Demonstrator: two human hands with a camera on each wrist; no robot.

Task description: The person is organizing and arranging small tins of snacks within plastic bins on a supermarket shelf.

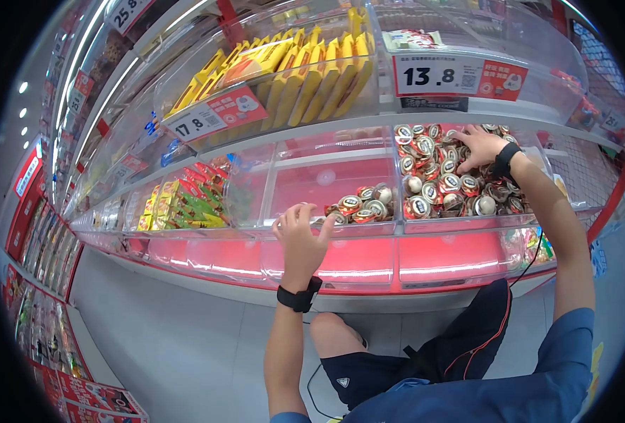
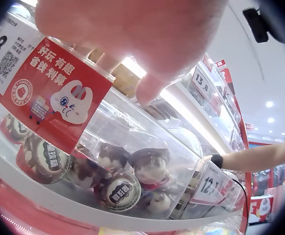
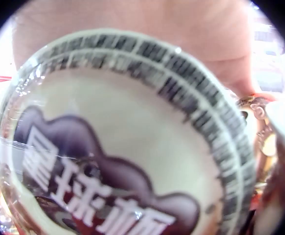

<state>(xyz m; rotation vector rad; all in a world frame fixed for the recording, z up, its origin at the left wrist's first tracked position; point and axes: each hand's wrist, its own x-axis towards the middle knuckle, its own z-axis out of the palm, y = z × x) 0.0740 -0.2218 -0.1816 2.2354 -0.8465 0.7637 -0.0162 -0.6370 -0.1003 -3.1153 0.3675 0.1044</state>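
Observation:
In the head view my right hand (image 1: 483,148) reaches into the right clear bin, fingers spread over a heap of chocolate cups (image 1: 450,185) with round printed lids. One cup lid (image 3: 132,142) fills most of the right wrist view, close below the palm. My left hand (image 1: 301,236) is at the front wall of the neighbouring bin, thumb apart from the fingers. Just right of it, a small pile of similar cups (image 1: 351,204) lies in that bin's front corner. The left wrist view shows these cups (image 2: 120,191) through the clear plastic, below the hand.
Yellow packets (image 1: 319,74) stand in the upper bin above a 17.8 price label (image 1: 198,123). A 13.8 price label (image 1: 436,76) hangs over the right bin. Green and red packets (image 1: 203,197) fill a bin at left. A dark cable (image 1: 531,261) hangs by the right arm.

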